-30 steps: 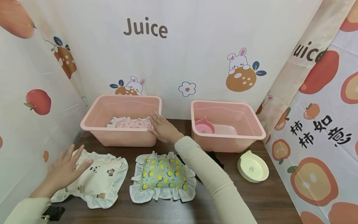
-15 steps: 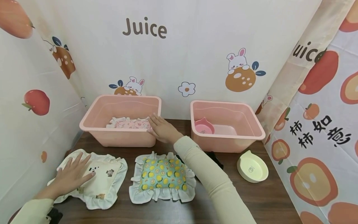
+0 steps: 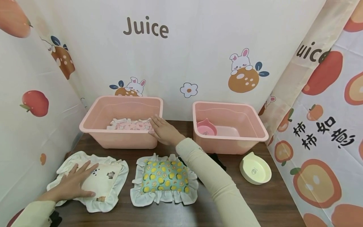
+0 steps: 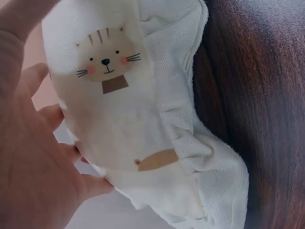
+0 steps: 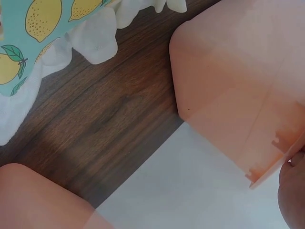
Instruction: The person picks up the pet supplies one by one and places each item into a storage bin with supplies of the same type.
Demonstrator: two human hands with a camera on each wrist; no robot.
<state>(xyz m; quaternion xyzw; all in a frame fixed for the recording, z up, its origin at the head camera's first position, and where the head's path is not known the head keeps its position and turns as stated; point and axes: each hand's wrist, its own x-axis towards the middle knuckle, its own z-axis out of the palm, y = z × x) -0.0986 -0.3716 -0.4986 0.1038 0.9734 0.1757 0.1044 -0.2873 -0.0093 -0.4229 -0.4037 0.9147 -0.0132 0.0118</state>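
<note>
At the table's left, my left hand (image 3: 72, 184) lies spread over a white frilled cushion (image 3: 105, 181) with animal prints. The left wrist view has its fingers touching the edge of this cushion (image 4: 121, 124), which bears a cat face. Further back, my right hand (image 3: 166, 130) rests with straight fingers on the right rim of the left pink bin (image 3: 127, 140). Inside that bin lies a pink frilled cushion (image 3: 133, 126). Only part of the right hand (image 5: 292, 191) shows at the rim in the right wrist view.
A green lemon-print cushion (image 3: 164, 176) with white frills lies mid-table. The right pink bin (image 3: 224, 146) holds a pink bowl (image 3: 206, 128). A pale yellow bowl (image 3: 255, 169) stands before it. Something black (image 3: 218, 161) is partly hidden by the right sleeve. Printed curtains surround the table.
My left hand has come down onto the white cushion and slid slightly toward me, its fingers bending a little. The cushion's left edge has spread out. My right hand stays on the bin rim.
</note>
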